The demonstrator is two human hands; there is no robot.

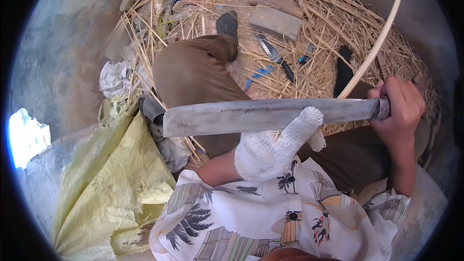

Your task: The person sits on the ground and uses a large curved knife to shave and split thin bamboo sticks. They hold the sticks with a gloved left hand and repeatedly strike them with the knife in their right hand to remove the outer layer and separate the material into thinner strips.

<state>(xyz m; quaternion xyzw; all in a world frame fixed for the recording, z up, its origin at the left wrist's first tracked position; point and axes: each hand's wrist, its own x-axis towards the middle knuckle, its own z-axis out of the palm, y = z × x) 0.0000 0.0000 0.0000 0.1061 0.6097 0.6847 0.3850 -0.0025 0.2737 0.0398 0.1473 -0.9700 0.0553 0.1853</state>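
Observation:
My right hand (pixel 400 104) is wrapped round the handle of a machete (pixel 227 118). The wide grey blade lies level across my lap, pointing left. My left hand (pixel 273 152), in a white knitted glove, is closed just below the blade, its thumb lying over the blade's face. A long pale strip (pixel 374 50), which looks like bamboo, rises from behind the blade toward the upper right. Its lower end is hidden behind the blade, near my gloved fingers, and appears to be held in them.
A knife (pixel 275 58) with a black handle lies on the floor near blue scraps (pixel 261 72). Beyond it rests a brick-like block (pixel 275 21). Straw-like shavings (pixel 314 75) and long strips cover the far and right floor. A yellow woven sack (pixel 116 179) spreads at left beside the wall.

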